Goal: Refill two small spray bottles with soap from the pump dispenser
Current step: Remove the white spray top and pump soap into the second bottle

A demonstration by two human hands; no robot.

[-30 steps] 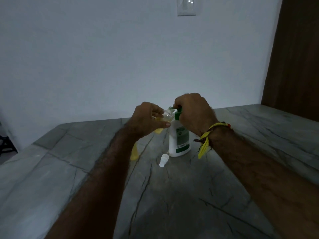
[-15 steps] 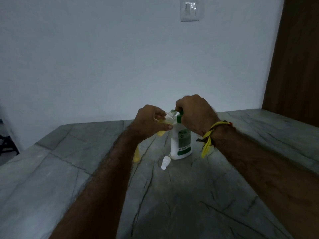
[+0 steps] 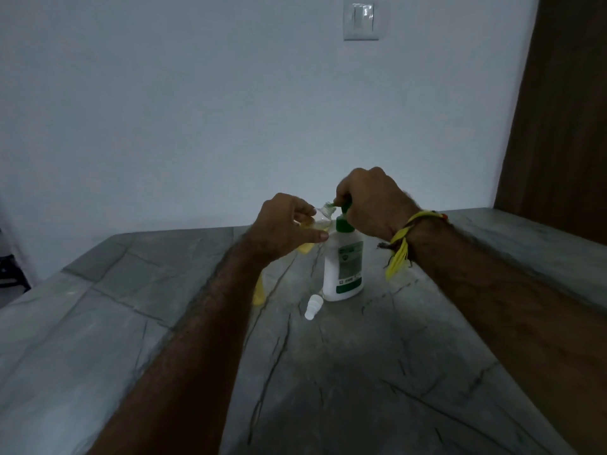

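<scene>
A white pump dispenser [image 3: 343, 269] with a green label and green pump top stands on the grey stone table [image 3: 361, 372]. My right hand [image 3: 371, 200] curls over the pump head. My left hand [image 3: 285, 226] holds a small clear spray bottle [image 3: 320, 220] tilted, its open neck at the green nozzle; yellow liquid shows in it. A second small bottle [image 3: 258, 295] with yellow liquid stands behind my left forearm, mostly hidden. A white spray cap [image 3: 312, 307] lies on the table in front of the dispenser.
A white wall with a light switch [image 3: 361, 21] rises behind the table. A brown door [image 3: 565, 110] stands at the right. The table's left edge drops to a dark floor.
My hands, the small bottle and the dispenser keep the same pose. Only the view has shifted slightly; the right hand sits a little higher over the pump.
</scene>
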